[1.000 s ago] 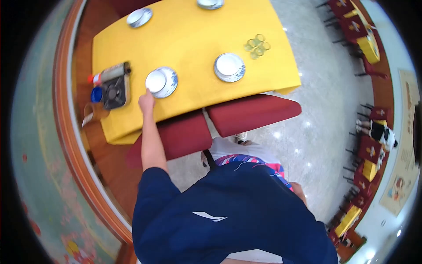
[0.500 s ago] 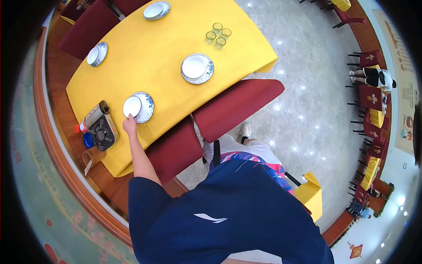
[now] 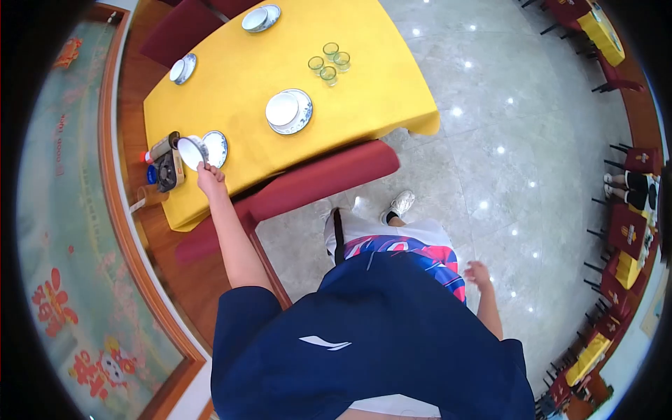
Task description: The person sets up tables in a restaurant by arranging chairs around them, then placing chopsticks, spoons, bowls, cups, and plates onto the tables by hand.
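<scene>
My left hand (image 3: 211, 179) grips the rim of a white bowl (image 3: 191, 152), which is tilted and raised off its blue-patterned plate (image 3: 215, 149). That plate lies on the yellow tablecloth (image 3: 241, 91) near the table's edge. To the right, another white bowl (image 3: 282, 110) sits on its own plate. My right hand (image 3: 477, 274) hangs at my side over the floor, fingers apart, holding nothing. Several green-tinted glasses (image 3: 328, 75) stand together farther right on the table.
A portable stove (image 3: 169, 172) is at the table's left end. Two more bowls on plates, one a white bowl (image 3: 255, 19), lie along the far side. A red bench seat (image 3: 325, 178) runs along the near edge. A person (image 3: 637, 190) is at the far right.
The bowl in my left hand has lifted off its plate and tilted. My right hand has come into clear view at my side. The camera view has shifted.
</scene>
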A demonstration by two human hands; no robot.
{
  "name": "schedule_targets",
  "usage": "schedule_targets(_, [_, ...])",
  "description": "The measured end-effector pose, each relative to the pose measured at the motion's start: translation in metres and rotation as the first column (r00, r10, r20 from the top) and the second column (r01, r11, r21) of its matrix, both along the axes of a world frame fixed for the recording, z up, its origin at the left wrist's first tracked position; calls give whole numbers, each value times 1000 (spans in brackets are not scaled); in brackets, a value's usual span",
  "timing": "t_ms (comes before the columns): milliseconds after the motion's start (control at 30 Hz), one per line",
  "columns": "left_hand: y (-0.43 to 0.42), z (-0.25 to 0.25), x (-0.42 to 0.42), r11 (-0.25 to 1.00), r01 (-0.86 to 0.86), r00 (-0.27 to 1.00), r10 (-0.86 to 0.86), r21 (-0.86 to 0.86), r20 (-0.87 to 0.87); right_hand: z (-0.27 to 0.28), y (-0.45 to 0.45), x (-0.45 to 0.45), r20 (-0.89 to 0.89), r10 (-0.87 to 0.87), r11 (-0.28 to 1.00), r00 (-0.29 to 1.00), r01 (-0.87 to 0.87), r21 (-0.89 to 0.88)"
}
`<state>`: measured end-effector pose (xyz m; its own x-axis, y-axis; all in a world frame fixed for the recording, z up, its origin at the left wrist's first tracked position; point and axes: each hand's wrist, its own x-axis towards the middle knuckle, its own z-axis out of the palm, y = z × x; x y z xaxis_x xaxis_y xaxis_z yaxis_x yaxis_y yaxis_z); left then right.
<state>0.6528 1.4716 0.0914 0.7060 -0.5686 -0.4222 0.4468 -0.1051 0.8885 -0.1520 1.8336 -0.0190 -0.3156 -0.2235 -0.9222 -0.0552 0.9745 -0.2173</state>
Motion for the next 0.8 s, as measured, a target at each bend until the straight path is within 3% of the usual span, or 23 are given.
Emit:
schedule_targets(133, [-6, 21, -94, 981, -14, 997, 0, 193, 75, 7, -114, -95, -40, -74, 956, 996, 60, -288])
schedule_targets(233, [-26, 12, -159, 990, 40, 999, -40, 136, -1, 1, -187, -129, 0, -101, 883, 995, 89, -461])
schedule_targets(333, [-65, -4, -230, 997, 57, 997, -54, 56, -61, -28, -227, -139, 1, -47, 900, 999, 43, -433])
schedule_targets(400, [-106, -5, -293, 992, -40, 999, 37, 119, 28, -46, -240, -135, -21, 146, 930, 989, -144, -337])
schedule_targets(467, [-156, -20, -339, 986, -78, 980, 48, 149, 195, -94, -233, -152, 144, 288, 922, 947, -234, -308])
schedule_targets(500, [-192, -39, -352, 976, -87, 943, 15, 202, 332, -92, -245, -146, 50, 457, 860, 888, -427, -278])
schedule_targets(533, [-225, -58, -358, 957, -113, 889, -23, 268, 458, -89, -243, -146, 86, 353, 878, 932, -298, -376])
schedule_targets(600, [-294, -57, -395, 965, -160, 878, 42, 209, 476, -73, -248, -147, 152, 317, 867, 936, -221, -446])
schedule_targets(633, [-328, -73, -407, 957, -195, 873, 71, 213, 482, -61, -254, -153, 68, 412, 833, 909, -346, -432])
schedule_targets(667, [-360, -83, -414, 950, -223, 864, 90, 216, 496, -90, -247, -166, 37, 399, 884, 916, -374, -281])
schedule_targets(700, [-388, -92, -418, 940, -263, 866, 130, 218, 483, -111, -267, -210, 23, 440, 865, 898, -417, -277])
schedule_targets(800, [-411, -132, -446, 869, -348, 891, 190, 351, 413, -54, -290, -282, -60, 471, 855, 880, -473, -213])
